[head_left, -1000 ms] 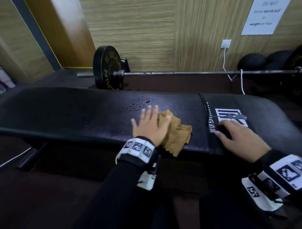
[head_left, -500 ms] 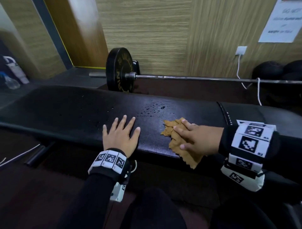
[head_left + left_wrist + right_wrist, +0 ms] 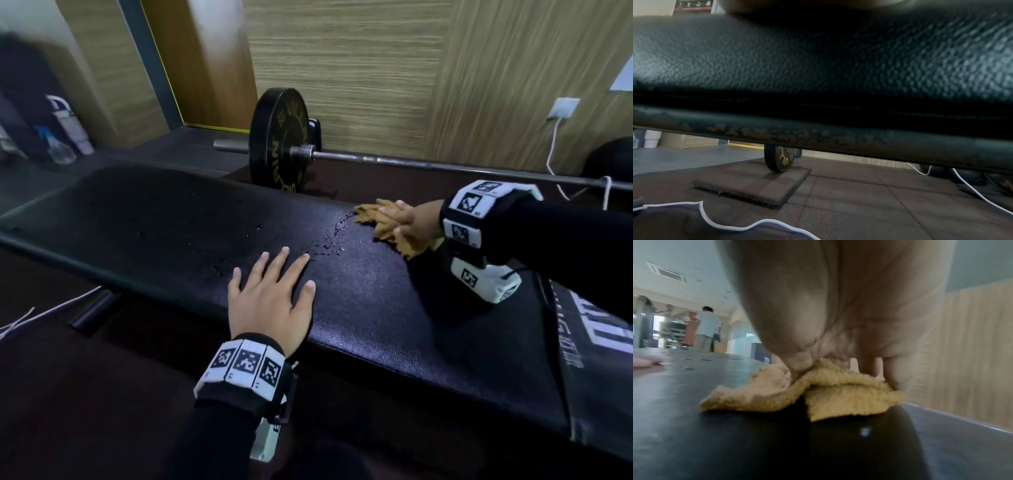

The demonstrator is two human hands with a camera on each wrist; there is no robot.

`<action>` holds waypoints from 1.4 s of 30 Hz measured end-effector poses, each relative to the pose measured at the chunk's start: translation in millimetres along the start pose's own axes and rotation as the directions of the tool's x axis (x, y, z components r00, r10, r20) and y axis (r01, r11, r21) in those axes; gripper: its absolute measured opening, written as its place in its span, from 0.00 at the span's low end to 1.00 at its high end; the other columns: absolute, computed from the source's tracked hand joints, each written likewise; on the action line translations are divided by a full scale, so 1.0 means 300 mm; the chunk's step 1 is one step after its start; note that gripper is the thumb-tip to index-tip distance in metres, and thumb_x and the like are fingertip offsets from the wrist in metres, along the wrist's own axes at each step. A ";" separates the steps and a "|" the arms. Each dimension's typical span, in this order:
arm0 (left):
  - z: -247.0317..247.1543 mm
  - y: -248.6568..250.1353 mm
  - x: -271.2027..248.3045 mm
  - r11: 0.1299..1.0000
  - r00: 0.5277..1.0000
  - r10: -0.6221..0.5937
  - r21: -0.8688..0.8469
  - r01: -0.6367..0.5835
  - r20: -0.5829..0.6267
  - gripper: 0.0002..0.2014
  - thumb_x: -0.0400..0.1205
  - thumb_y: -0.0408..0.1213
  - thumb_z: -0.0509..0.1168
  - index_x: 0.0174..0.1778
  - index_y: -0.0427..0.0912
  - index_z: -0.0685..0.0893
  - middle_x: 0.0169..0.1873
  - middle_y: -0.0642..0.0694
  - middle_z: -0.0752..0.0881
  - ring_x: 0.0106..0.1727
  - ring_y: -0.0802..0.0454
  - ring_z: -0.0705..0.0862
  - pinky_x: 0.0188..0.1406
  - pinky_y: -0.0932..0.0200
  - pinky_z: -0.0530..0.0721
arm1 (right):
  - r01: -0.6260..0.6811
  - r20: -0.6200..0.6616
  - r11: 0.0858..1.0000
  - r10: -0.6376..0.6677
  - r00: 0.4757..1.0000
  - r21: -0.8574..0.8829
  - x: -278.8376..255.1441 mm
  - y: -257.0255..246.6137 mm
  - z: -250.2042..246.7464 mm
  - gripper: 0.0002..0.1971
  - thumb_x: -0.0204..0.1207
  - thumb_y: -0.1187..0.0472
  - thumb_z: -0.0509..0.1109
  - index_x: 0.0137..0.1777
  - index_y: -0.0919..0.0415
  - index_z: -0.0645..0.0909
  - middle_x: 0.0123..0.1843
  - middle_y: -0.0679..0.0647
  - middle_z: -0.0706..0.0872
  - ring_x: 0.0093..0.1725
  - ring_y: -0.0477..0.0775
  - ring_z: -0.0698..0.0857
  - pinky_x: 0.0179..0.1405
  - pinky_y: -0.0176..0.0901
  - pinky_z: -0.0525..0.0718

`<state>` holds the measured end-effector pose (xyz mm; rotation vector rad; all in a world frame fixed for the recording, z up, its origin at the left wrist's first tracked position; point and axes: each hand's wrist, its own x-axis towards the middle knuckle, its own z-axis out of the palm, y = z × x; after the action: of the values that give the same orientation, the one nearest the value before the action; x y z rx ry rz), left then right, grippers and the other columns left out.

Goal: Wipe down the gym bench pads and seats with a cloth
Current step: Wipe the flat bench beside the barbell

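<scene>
A long black bench pad point(image 3: 171, 219) runs across the head view, with water droplets point(image 3: 329, 240) in its middle. A crumpled tan cloth point(image 3: 376, 219) lies near the pad's far edge, right of the droplets. My right hand point(image 3: 407, 222) is on top of it, fingers bent down and the thumb tucked into a fold. In the right wrist view the cloth point(image 3: 818, 395) bunches under that hand point(image 3: 838, 305). My left hand point(image 3: 274, 294) rests flat on the near side of the pad with fingers spread, holding nothing. The left wrist view sees only the pad's side point(image 3: 818, 56).
A barbell lies on the floor behind the bench, its black plate point(image 3: 279, 137) just past the pad. Spray bottles point(image 3: 61, 137) stand at far left. A white cable point(image 3: 551, 164) hangs from a wall socket. A logo panel point(image 3: 599, 325) ends the bench at right. A person point(image 3: 707, 327) stands far off.
The cloth passed from under my left hand to my right, which slid it from the near edge to the pad's far edge. My left hand shifted left and now lies flat.
</scene>
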<state>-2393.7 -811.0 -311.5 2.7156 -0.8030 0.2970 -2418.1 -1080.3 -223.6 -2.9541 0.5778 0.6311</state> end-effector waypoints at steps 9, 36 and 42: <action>-0.005 0.010 0.003 0.999 1.000 -0.017 0.027 0.017 0.009 0.25 0.82 0.60 0.41 0.78 0.70 0.60 0.81 0.65 0.57 0.82 0.60 0.51 0.80 0.44 0.43 | -0.059 0.028 0.988 0.064 0.998 -0.145 -0.244 0.154 0.103 0.30 0.86 0.49 0.48 0.82 0.44 0.36 0.84 0.58 0.37 0.77 0.63 0.67 0.74 0.41 0.62; -0.020 0.015 0.004 0.999 0.998 -0.031 0.019 0.030 0.053 0.26 0.81 0.60 0.41 0.78 0.71 0.58 0.81 0.66 0.55 0.82 0.61 0.49 0.80 0.44 0.44 | 0.066 0.217 0.993 -0.044 0.975 -0.098 -0.341 0.037 0.140 0.31 0.86 0.48 0.49 0.81 0.40 0.33 0.80 0.65 0.26 0.82 0.67 0.51 0.79 0.46 0.52; -0.031 0.008 0.002 1.000 0.995 -0.013 -0.005 0.014 0.100 0.25 0.82 0.61 0.41 0.78 0.72 0.55 0.81 0.66 0.53 0.82 0.61 0.47 0.80 0.43 0.42 | 0.059 0.134 0.989 -0.041 0.990 -0.133 -0.211 -0.024 0.115 0.29 0.87 0.50 0.46 0.81 0.46 0.33 0.81 0.62 0.28 0.82 0.67 0.46 0.78 0.53 0.51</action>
<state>-2395.8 -810.2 -301.9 2.7481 -0.8110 0.1562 -2482.2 -1046.8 -229.5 -3.0111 0.4654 0.8852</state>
